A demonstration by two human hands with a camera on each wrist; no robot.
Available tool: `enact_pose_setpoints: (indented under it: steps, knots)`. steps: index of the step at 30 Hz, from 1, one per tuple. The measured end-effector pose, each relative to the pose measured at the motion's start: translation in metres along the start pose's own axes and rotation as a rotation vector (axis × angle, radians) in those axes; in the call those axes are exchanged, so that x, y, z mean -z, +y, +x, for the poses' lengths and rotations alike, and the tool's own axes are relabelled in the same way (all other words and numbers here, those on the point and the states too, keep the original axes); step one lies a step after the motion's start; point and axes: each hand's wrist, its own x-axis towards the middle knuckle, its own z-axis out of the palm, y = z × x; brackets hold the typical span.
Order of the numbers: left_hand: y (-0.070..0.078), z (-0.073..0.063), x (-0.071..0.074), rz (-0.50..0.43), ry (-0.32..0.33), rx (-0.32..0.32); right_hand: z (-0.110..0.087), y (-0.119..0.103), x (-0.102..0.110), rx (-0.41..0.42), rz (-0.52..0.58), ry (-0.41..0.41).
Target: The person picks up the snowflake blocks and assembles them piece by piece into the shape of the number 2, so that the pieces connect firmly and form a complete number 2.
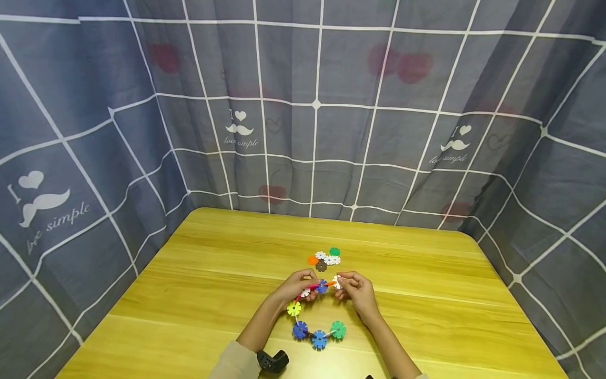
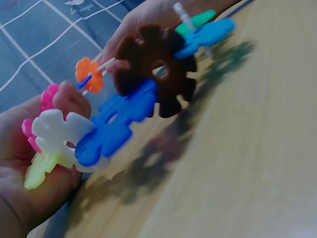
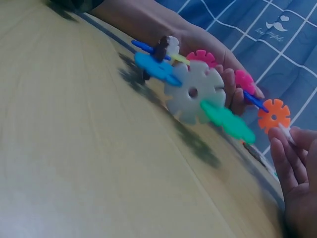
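A curved chain of slotted plastic snowflake discs spans both hands. My left hand (image 1: 294,287) pinches it near a pink disc (image 3: 244,81), with white and yellow discs (image 2: 42,169) lying against the palm. My right hand (image 1: 362,296) pinches a white disc (image 3: 286,133) between thumb and fingers; its edge meets an orange disc (image 3: 274,115). That orange disc joins a blue disc (image 1: 322,286) beside the left fingers. Lower in the chain come a dark blue disc (image 1: 300,330), a brown disc (image 2: 143,69), a light blue disc (image 1: 319,340) and a green disc (image 1: 338,330) at the loose end.
Beyond the hands lies a small group of loose discs: a green disc (image 1: 334,251), an orange disc (image 1: 312,260), a brown disc (image 1: 321,266) and several white ones. The wooden table (image 1: 227,247) is bordered by a grey checked curtain (image 1: 293,126). A black device (image 1: 273,362) sits at the left wrist.
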Motion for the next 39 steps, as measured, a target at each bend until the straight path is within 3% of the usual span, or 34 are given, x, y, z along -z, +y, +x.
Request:
enact_pose_setpoints:
  steps: [5, 8, 12, 18, 20, 24, 26, 29, 34, 39]
  knots:
    - [0.002, -0.001, 0.000, -0.038, -0.057, 0.041, 0.002, 0.001, -0.003, 0.063, -0.057, 0.004]
    - [0.006, -0.003, -0.001, -0.034, -0.088, 0.073, 0.004, 0.003, -0.006, 0.131, -0.169, -0.020]
    - [0.009, -0.003, -0.003, -0.002, -0.114, 0.069, 0.008, 0.006, -0.008, 0.224, -0.372, -0.040]
    - [0.006, -0.002, -0.003, -0.037, -0.104, 0.074, 0.022, 0.009, -0.008, 0.323, -0.801, 0.126]
    - [0.006, -0.002, -0.003, -0.031, -0.100, 0.080, 0.026, 0.012, -0.008, 0.341, -0.952, 0.099]
    - [0.006, -0.003, 0.000, -0.026, -0.094, 0.079, 0.029, 0.016, -0.009, 0.426, -1.152, -0.047]
    - [0.006, -0.003, 0.000, -0.019, -0.089, 0.069, 0.028, 0.016, -0.010, 0.472, -1.161, -0.073]
    - [0.007, -0.004, 0.001, -0.019, -0.080, 0.071, 0.025, 0.014, -0.011, 0.495, -1.119, -0.010]
    - [0.007, -0.003, -0.001, -0.004, -0.056, 0.082, 0.019, 0.012, -0.011, 0.434, -1.120, 0.110]
    - [0.007, -0.002, -0.004, 0.020, -0.055, 0.065, 0.017, 0.013, -0.012, 0.353, -1.117, 0.111]
